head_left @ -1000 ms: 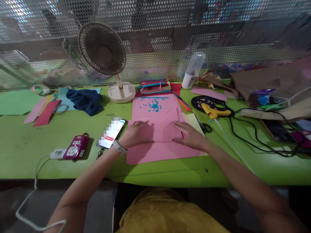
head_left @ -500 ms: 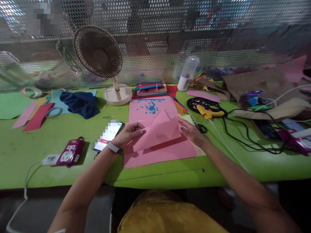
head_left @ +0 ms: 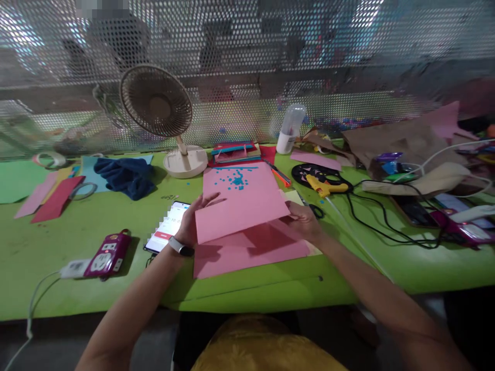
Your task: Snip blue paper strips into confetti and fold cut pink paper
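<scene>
"Pink sheet (head_left: 235, 214), where is it?"

"Tilted above more pink paper (head_left: 232, 265) near the middle of the green table (head_left: 247, 293)."

"And going left to right?"

"Phone (head_left: 164, 230) first, then the left hand (head_left: 189, 221) at the sheet's left edge, fingers extended; I can't tell whether it grips. Next, the right hand (head_left: 303, 219) pinches the right end. Farther right lies a yellow glue gun (head_left: 328, 187)."

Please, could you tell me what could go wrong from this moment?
The raised pink sheet is near the loose blue paper bits; its far edge, or moving air, might scatter them.

The left hand is right beside the phone, so it could knock it.

The right hand grips the sheet near its right edge; pulling unevenly might crease it.
</scene>
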### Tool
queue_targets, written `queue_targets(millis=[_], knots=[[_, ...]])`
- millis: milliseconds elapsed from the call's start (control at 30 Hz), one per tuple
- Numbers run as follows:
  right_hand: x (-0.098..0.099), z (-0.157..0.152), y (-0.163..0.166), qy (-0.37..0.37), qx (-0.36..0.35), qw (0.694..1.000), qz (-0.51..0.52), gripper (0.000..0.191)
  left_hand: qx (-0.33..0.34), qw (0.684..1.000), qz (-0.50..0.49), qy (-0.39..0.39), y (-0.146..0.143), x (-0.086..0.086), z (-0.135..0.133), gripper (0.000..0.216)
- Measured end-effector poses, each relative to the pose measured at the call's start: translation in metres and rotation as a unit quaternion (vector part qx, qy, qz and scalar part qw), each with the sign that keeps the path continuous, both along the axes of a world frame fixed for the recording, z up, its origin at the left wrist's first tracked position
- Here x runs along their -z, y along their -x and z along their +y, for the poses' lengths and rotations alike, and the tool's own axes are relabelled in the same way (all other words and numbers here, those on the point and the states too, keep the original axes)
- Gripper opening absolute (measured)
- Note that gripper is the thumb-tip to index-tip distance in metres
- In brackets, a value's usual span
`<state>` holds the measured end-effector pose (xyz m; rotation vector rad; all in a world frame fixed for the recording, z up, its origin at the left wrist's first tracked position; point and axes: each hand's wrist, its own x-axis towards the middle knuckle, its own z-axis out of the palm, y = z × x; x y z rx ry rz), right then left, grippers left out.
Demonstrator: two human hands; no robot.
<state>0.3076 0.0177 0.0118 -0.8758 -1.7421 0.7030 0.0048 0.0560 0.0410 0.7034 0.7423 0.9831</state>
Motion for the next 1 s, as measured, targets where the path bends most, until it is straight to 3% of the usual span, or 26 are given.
queue_targets(millis=[133, 233, 367, 533, 633, 800, 867, 1000], knots=[[-0.011, 0.001, -0.004, -0.003, 0.069, 0.995, 0.068, 0.017, -0.041, 0.994, 0.014, -0.101, -0.001, 0.003, 0.003, 0.035], [-0.026, 0.005, -0.005, 0.007, 0.118, 0.987, 0.111, 0.012, -0.011, 0.981, 0.085, -0.173, -0.003, 0.001, 0.002, 0.029], [-0.053, 0.008, 0.003, 0.023, 0.156, 0.975, 0.158, 0.014, 0.039, 0.955, 0.14, -0.26, -0.011, -0.019, -0.001, 0.032], [-0.079, 0.006, 0.022, 0.083, 0.115, 0.972, 0.187, 0.021, -0.003, 0.941, 0.101, -0.324, -0.033, -0.05, -0.001, 0.04], [-0.081, 0.005, 0.029, 0.126, 0.054, 0.976, 0.168, 0.03, -0.065, 0.947, 0.08, -0.304, -0.041, -0.055, 0.0, 0.026], [-0.072, 0.0, 0.033, 0.179, -0.049, 0.959, 0.212, 0.065, -0.111, 0.963, 0.1, -0.222, -0.039, -0.038, -0.001, 0.022], [-0.067, -0.001, 0.035, 0.18, -0.041, 0.963, 0.196, 0.056, -0.111, 0.967, 0.104, -0.203, -0.038, -0.03, -0.003, 0.026], [-0.055, 0.0, 0.041, 0.188, 0.068, 0.968, 0.151, 0.026, -0.12, 0.974, 0.085, -0.171, -0.036, -0.026, -0.005, 0.027]])
